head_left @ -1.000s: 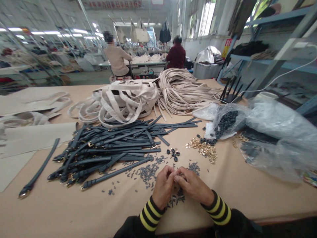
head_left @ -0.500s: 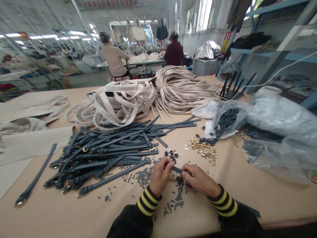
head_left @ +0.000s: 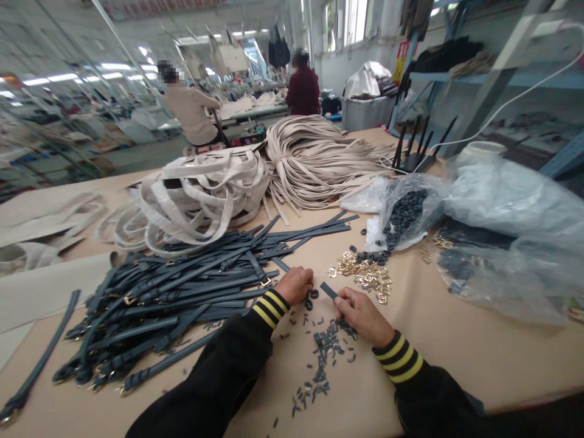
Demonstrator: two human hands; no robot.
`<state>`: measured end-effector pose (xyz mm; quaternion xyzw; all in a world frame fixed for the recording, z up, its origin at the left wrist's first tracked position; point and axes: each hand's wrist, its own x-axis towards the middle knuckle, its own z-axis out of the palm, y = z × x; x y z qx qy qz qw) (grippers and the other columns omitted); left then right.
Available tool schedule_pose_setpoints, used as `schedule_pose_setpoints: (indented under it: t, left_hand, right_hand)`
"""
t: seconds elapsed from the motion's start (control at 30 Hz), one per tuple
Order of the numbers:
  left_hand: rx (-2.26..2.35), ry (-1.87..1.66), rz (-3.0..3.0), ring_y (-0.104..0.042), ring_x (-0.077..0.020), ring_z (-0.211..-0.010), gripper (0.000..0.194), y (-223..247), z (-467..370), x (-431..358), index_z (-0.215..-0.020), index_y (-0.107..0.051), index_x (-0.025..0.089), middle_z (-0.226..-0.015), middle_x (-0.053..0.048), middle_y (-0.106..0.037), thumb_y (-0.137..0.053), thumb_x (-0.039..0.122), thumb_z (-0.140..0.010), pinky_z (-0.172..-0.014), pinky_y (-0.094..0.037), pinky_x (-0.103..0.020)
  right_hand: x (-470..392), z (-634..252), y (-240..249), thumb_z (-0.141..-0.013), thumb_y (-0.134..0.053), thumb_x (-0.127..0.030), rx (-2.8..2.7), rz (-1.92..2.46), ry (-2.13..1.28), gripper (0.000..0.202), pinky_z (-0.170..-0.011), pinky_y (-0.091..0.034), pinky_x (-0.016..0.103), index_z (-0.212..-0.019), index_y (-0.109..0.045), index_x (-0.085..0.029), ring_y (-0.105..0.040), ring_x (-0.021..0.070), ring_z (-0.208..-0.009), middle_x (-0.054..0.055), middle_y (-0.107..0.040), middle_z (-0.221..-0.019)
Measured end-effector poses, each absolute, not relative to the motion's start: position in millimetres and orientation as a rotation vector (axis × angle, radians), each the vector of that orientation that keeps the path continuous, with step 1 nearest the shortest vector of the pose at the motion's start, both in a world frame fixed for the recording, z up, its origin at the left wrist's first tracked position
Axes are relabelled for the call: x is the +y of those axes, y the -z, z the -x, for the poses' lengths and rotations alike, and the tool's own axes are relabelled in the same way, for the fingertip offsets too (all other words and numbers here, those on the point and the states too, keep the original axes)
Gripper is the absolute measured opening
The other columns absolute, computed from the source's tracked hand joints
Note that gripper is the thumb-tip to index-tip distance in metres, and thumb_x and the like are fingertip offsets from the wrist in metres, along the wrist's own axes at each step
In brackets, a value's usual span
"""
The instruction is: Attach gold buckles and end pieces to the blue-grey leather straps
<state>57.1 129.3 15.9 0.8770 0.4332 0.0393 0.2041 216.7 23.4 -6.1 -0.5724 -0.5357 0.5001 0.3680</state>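
Right hand (head_left: 362,313) fingers pinch a dark strap (head_left: 328,291) over the surface (head_left: 429,322), behind its front edge. Left hand (head_left: 295,287) at black loops (head_left: 314,294), grip hidden. Buckled straps (head_left: 173,277) piled left; gold buckles (head_left: 381,282) remain loose.

Right hand (head_left: 365,316) pinching strap (head_left: 328,291), left hand (head_left: 295,286) at loops (head_left: 314,293).
Strap end apart from left hand; left grip hidden. Grey bits (head_left: 331,339) on bench (head_left: 433,353) between forearms, buckles (head_left: 371,278) beyond right hand, strap pile (head_left: 168,292) left.
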Motion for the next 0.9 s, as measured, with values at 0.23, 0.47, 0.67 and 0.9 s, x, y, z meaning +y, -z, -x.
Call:
schedule_pose_setpoints:
  t: [0.23,0.47,0.67,0.9]
  left_hand:
    - [1.212,-0.683,-2.086,-0.048,-0.0139,-0.069,0.01,-18.8,-60.5,105.1,-0.073,-0.057,0.016,-0.076,-0.003,-0.052,-0.05,0.023,-0.074,-0.065,-0.04,-0.025]
    - [0.963,-0.713,-1.502,-0.048,-0.0108,-0.053,0.023,-19.1,-59.0,66.3,-0.078,-0.062,0.013,-0.057,0.0,-0.053,-0.052,0.034,-0.075,-0.053,-0.038,-0.022]
    - [0.983,-0.913,-1.747,-0.053,-0.0137,-0.071,0.02,-15.6,-41.9,53.8,-0.083,-0.064,0.017,-0.081,-0.006,-0.054,-0.048,0.029,-0.08,-0.065,-0.043,-0.024]
    - [0.974,-0.954,-1.574,-0.053,-0.013,-0.069,0.018,-10.1,-28.9,51.8,-0.082,-0.062,0.016,-0.079,-0.005,-0.055,-0.05,0.03,-0.08,-0.061,-0.044,-0.022]
  right_hand:
    - [25.6,-219.9,-1.2,-0.074,-0.05,-0.032,-1.483,1.586,-1.011,0.019,-0.054,-0.034,0.023,-0.067,-0.044,-0.016,-0.043,0.0099,-0.057,-0.004,-0.043,-0.059]
    - [28.2,-208.9,-18.8,-0.078,-0.046,-0.026,-1.488,1.473,-0.948,0.014,-0.061,-0.037,0.023,-0.074,-0.054,-0.015,-0.048,0.0115,-0.065,-0.002,-0.051,-0.066]
    - [23.0,-199.4,-17.5,-0.078,-0.048,-0.025,-1.485,1.414,-1.002,0.014,-0.059,-0.037,0.021,-0.076,-0.058,-0.014,-0.047,0.0095,-0.062,-0.001,-0.053,-0.066]
    - [24.5,-182.1,-20.0,-0.081,-0.047,-0.033,-1.329,1.242,-1.422,0.025,-0.039,-0.023,0.017,-0.087,-0.057,-0.011,-0.03,0.0032,-0.041,-0.006,-0.04,-0.051]
